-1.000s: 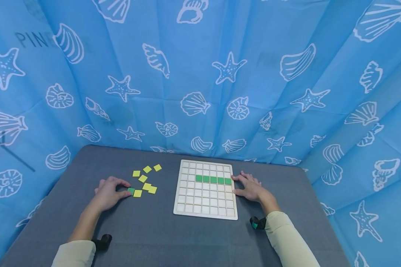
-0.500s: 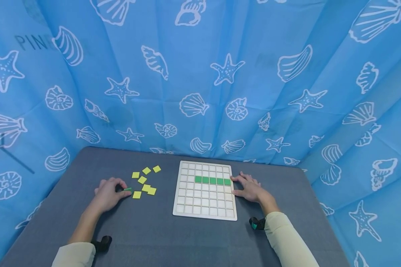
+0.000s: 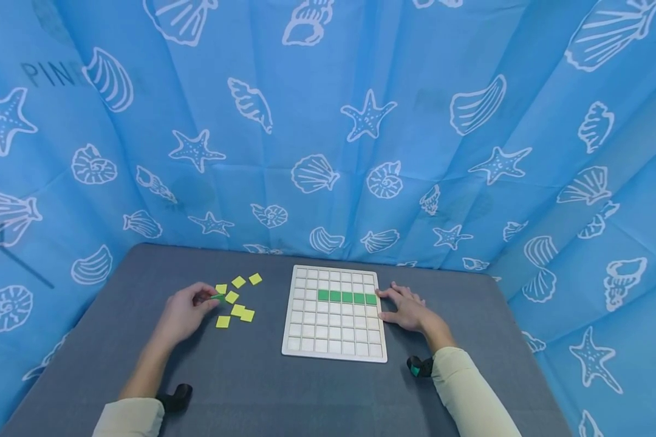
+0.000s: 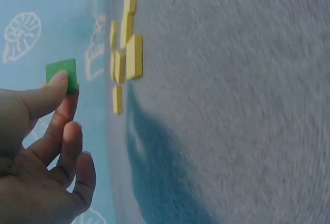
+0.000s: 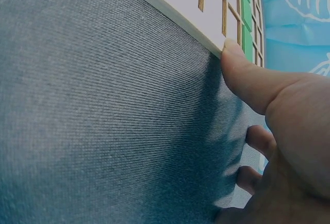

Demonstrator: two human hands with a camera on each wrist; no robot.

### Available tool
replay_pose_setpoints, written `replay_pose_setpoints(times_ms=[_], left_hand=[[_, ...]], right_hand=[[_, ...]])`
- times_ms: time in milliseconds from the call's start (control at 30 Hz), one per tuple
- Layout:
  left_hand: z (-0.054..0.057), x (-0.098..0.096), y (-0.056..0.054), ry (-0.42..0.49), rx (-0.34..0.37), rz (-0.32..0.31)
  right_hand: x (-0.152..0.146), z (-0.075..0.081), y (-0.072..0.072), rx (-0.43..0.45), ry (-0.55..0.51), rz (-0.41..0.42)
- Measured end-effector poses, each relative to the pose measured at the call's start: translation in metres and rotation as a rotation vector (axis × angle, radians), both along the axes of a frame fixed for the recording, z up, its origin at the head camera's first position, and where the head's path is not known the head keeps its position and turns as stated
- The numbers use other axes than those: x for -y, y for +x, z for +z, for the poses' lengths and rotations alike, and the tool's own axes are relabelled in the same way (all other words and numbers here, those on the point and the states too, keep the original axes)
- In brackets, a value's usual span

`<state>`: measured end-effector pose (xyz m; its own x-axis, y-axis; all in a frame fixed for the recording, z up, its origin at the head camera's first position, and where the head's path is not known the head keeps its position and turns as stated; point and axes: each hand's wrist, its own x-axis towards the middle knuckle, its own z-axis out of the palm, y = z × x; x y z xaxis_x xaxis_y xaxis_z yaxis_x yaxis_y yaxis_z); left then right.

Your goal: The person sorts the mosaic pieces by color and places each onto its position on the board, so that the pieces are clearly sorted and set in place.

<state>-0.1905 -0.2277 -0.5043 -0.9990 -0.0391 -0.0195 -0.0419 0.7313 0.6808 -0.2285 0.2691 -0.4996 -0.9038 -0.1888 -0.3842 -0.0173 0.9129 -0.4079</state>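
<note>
In the lower left of the head view, the left hand [image 3: 180,312] pinches a green square tile [image 3: 217,297] between thumb and fingers, off the surface [image 3: 251,388]; the tile looks almost edge-on here, but the left wrist view shows its flat face. Seven yellow square tiles [image 3: 222,322] lie just beside that hand, two of them touching. Lower center, a white gridded board [image 3: 333,355] carries a row of five green tiles [image 3: 347,297] that ends at its right rim. The right hand [image 3: 412,312], thumb and index finger spread apart, touches that rim.

A stretch of gray surface separates the yellow tiles from the board, and more runs below both toward the bottom of the frame. The surface's far edge meets a blue seashell-print curtain [image 3: 317,91], close behind the board; its side edges slant outward to the lower corners. On the curtain at upper left, faint letters read "PIN"; whatever follows is too faint to read.
</note>
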Motion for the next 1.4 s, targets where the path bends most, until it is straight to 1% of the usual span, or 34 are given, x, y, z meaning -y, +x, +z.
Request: replay_pose_setpoints(times_ms=[167, 267, 467, 567, 733, 833, 967, 1100, 1200, 1400], left_hand=[[0.006, -0.010, -0.001, 0.048, -0.028, 0.003], [0.007, -0.017, -0.003, 0.073, -0.043, 0.013], [0.009, -0.032, -0.007, 0.095, -0.088, 0.007], [0.011, -0.041, -0.008, 0.116, -0.084, 0.009], [0.014, -0.057, -0.013, 0.170, -0.058, 0.025], [0.015, -0.067, -0.017, 0.204, -0.064, 0.026], [0.016, -0.079, -0.022, 0.243, -0.077, 0.013], [0.016, -0.089, -0.026, 0.256, -0.072, -0.025], [0.017, -0.098, -0.030, 0.246, -0.054, -0.054], [0.017, -0.120, -0.040, 0.209, -0.037, -0.073]], right_hand=[[-0.001, -0.003, -0.001, 0.002, 0.005, -0.007], [-0.001, -0.003, -0.002, 0.005, 0.006, -0.006], [0.001, 0.001, -0.002, 0.005, 0.005, 0.000], [0.001, 0.002, -0.001, 0.007, 0.003, 0.002], [0.000, 0.001, 0.000, 0.009, 0.011, -0.001], [0.000, 0.001, 0.000, 0.006, 0.019, -0.001], [0.001, 0.002, 0.001, 0.006, 0.019, -0.001], [0.003, 0.004, 0.002, 0.009, 0.009, 0.001], [0.003, 0.005, 0.002, 0.008, 0.004, 0.003], [0.002, 0.004, 0.001, 0.007, 0.010, 0.001]])
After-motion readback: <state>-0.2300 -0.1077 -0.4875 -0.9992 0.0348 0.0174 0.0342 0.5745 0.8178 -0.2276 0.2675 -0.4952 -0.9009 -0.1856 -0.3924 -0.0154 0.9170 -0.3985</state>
